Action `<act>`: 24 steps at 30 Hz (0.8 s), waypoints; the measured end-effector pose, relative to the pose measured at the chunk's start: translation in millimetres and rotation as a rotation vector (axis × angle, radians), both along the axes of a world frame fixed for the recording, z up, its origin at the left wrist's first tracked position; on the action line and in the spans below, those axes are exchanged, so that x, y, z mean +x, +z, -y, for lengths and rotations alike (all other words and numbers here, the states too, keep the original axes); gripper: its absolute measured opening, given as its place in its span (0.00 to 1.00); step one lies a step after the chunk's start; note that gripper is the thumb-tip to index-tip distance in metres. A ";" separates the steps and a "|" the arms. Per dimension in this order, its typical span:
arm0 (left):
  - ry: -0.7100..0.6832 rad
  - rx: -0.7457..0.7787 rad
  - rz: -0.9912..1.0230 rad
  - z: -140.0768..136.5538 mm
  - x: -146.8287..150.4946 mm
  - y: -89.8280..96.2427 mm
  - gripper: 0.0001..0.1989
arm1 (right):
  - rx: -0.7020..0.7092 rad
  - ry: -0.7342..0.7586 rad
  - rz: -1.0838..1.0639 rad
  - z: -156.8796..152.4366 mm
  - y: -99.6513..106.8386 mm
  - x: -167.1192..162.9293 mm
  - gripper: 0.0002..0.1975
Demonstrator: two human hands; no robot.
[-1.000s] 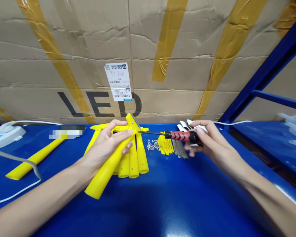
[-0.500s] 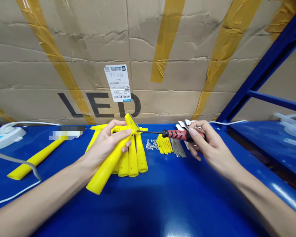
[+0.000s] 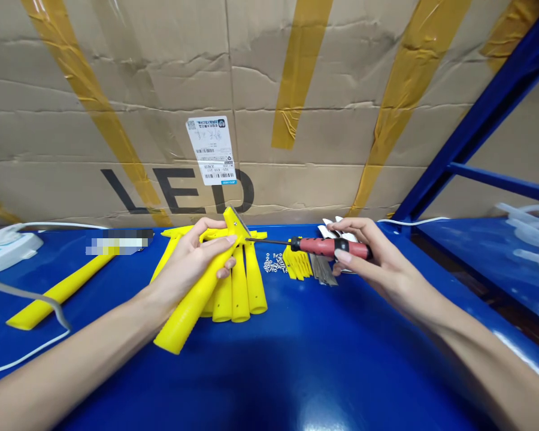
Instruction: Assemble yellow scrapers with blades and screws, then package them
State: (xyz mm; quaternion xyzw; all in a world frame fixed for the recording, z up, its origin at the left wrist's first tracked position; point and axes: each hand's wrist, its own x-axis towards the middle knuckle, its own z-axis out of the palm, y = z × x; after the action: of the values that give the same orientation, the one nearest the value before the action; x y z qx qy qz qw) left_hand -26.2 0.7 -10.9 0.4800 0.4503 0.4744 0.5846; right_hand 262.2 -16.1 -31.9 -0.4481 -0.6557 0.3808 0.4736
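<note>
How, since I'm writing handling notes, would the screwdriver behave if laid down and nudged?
The screwdriver might roll: its handle looks rounded. The straight, slim shaft seems stiff. Weight probably sits toward the thicker handle.

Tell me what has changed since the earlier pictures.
The red-and-black-handled screwdriver has rolled about its length: its black chevrons have turned mostly out of view. The right hand has shifted its thumb down to the handle's lower edge. Nothing was let go. The left hand still grips the yellow plastic tube-handled tool, the screwdriver's tip still at its head.
</note>
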 end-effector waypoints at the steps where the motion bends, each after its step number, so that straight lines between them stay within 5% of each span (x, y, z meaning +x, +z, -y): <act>1: 0.005 0.001 0.002 -0.3 -0.2 -0.1 0.18 | 0.011 0.032 -0.003 0.3 0.5 -0.6 0.19; 7: -0.031 0.019 -0.032 0.7 1.6 0.9 0.17 | -0.030 -0.165 -0.027 0.7 0.9 -2.2 0.17; 11: -0.019 0.021 -0.044 1.6 2.4 1.7 0.17 | 0.018 -0.009 0.000 1.7 3.9 1.8 0.21; 17: -0.009 0.012 -0.036 2.9 2.8 1.0 0.18 | -0.039 -0.103 0.026 2.4 3.2 -4.0 0.17; 24: -0.021 0.029 -0.035 0.6 1.4 1.3 0.19 | 0.042 0.024 0.061 6.0 8.2 -4.4 0.14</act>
State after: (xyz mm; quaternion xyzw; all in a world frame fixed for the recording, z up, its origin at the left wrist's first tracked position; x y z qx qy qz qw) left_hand -24.8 0.2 -9.6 0.5011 0.4485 0.4663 0.5747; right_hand 257.8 -22.1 -23.7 -0.4415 -0.6830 0.3589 0.4580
